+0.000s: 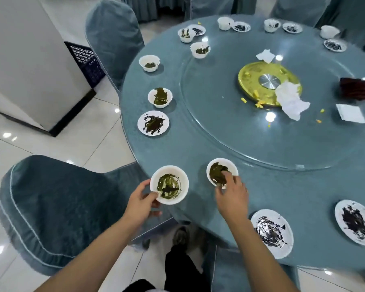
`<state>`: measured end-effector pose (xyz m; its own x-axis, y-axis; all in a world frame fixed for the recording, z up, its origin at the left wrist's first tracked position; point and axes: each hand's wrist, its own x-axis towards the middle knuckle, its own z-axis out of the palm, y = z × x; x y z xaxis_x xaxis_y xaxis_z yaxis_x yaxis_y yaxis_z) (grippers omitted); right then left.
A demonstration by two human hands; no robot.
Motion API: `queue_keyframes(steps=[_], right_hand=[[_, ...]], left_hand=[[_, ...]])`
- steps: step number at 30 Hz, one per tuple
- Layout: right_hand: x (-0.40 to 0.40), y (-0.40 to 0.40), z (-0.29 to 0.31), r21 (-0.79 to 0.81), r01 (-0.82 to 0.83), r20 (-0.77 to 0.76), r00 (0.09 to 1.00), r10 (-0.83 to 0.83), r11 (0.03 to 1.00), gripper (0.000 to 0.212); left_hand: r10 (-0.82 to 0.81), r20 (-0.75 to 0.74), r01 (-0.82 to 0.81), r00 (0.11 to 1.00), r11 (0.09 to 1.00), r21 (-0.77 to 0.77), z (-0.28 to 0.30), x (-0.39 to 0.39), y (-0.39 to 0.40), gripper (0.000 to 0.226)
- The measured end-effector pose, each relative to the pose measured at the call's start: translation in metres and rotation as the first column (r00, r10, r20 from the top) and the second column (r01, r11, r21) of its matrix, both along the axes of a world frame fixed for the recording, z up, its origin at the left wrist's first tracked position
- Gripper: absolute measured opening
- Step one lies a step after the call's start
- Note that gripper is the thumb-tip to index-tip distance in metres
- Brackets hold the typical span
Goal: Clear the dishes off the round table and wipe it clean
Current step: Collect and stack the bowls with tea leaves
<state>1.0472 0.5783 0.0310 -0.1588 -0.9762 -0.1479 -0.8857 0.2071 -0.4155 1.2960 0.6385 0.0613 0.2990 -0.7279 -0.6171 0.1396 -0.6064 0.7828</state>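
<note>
The round table (198, 148) has a blue-grey cloth and a glass turntable (230, 127). My left hand (142, 200) grips a white bowl (169, 184) smeared green, held over the table's near edge. My right hand (232, 191) pinches the near rim of a second green-smeared white bowl (217, 170) that sits on the table. Two white plates (271, 232) (356, 222) with dark smears lie at the near right. More white bowls (160, 97) and small plates (153, 122) ring the left and far edge.
Crumpled white napkins (291, 100) and yellow scraps lie on the turntable around a gold centre disc (253, 81). A dark red stack (356, 89) and a white card (351, 113) are at right. Blue covered chairs (51, 211) (112, 39) stand at left, with a dark crate (85, 62) by a white pillar.
</note>
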Motion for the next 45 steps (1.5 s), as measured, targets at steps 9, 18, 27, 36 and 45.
queue_keyframes(steps=[9,18,27,36,45], right_hand=[[-0.03,-0.045,-0.022,0.104,0.187,-0.012,0.982,-0.187,0.977,0.044],[-0.022,-0.071,-0.028,0.192,0.101,0.195,0.971,-0.139,0.976,0.02],[0.063,-0.16,0.016,0.062,-0.053,0.534,0.845,0.011,0.997,0.023],[0.156,-0.199,0.004,0.147,-0.348,0.493,0.838,0.237,0.926,0.015],[0.184,-0.272,-0.005,0.112,-0.338,0.319,0.903,0.288,0.934,0.024]], left_hand=[[0.095,-0.025,-0.094,0.995,0.995,0.034,-0.032,0.012,-0.065,0.04],[0.166,-0.05,-0.162,0.985,0.984,0.069,-0.05,0.045,-0.115,0.045],[0.145,-0.037,-0.142,0.989,0.987,0.075,-0.045,0.077,-0.157,0.039],[0.211,-0.131,-0.199,0.969,0.975,0.098,-0.043,0.087,-0.159,0.017],[0.197,-0.168,-0.189,0.966,0.98,0.062,-0.046,0.088,-0.159,0.022]])
